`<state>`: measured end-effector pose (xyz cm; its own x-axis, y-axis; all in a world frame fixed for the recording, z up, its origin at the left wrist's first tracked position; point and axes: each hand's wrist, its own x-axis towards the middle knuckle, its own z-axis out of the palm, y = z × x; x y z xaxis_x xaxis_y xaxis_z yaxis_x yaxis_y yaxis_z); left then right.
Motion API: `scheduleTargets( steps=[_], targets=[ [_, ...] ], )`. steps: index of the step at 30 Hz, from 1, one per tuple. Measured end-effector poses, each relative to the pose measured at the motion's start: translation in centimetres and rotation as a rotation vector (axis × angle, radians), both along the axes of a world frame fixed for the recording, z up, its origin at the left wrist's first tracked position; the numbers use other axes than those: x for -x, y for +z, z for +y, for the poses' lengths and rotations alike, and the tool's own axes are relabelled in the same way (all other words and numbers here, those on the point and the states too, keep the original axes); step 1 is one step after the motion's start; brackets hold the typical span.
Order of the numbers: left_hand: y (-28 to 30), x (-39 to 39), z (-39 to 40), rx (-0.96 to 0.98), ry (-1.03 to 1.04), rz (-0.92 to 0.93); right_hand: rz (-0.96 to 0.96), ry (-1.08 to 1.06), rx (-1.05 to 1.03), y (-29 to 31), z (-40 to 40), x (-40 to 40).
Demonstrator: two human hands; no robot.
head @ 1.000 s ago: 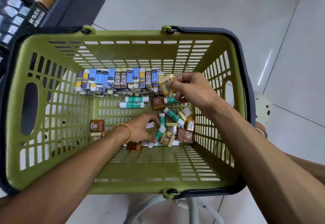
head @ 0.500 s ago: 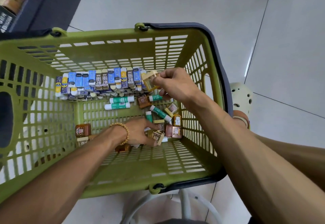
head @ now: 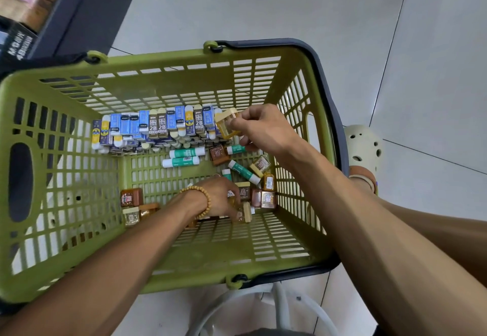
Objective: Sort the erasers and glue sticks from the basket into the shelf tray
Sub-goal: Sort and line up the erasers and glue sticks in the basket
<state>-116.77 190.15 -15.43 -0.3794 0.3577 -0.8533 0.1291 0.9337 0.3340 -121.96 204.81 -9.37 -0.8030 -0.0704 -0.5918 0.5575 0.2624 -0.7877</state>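
Both hands were down inside the green basket point(head: 66, 167). The right hand point(head: 266, 130) pinched a small amber box point(head: 226, 125) near the far wall, beside the row of erasers point(head: 158, 125). The left hand point(head: 218, 198), with a bead bracelet point(head: 203, 201) at the wrist, curled its fingers around a small box point(head: 243, 212) among the loose boxes. 2 glue sticks point(head: 184, 157) lay on the basket floor.

Single head-worn wide-angle view, looking steeply down and slightly forward from above. Close range: the green basket point(head: 163, 269) fills most of the frame, both forearms entering from the bottom edge. Tiled floor point(head: 329, 14) beyond, shelf unit point(head: 87, 11) at top left. Edges bowed by the lens.
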Motion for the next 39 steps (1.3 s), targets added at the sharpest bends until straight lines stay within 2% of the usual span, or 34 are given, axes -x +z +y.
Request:
scheduleTargets(
  steps=[6,9,12,15,19,25,28,33,39],
  targets=[
    [-0.1,0.7,-0.1,-0.034,-0.022,-0.081,0.007,0.020,0.009,0.0,0.1,0.0],
    [0.0,0.3,-0.9,-0.098,0.025,-0.060,0.000,0.026,0.007,-0.2,0.1,0.0],
    [0.8,-0.2,-2.9,-0.172,0.174,-0.035,-0.017,0.079,-0.005,-0.5,0.1,0.0],
    [2.9,-0.6,-6.0,-0.189,0.418,-0.049,-0.073,0.137,0.012,-0.8,-0.8,0.1],
    [6.0,-1.2,-11.0,-0.116,0.688,-0.011,-0.117,0.276,0.004,-1.6,-3.8,0.0],
    [9.7,-4.4,-16.6,0.030,1.101,0.186,-0.075,0.569,-0.092,-5.0,-10.2,-0.5],
    [10.6,-6.0,-17.9,0.032,1.181,0.210,-0.017,0.673,-0.145,-6.4,-13.4,-0.6],
    [10.9,-5.9,-18.3,0.020,1.260,0.245,0.032,0.732,-0.102,-8.2,-17.6,-0.8],
    [10.5,-5.8,-18.4,0.046,1.349,0.224,0.039,0.969,-0.253,-9.3,-17.6,-0.9]
  ],
)
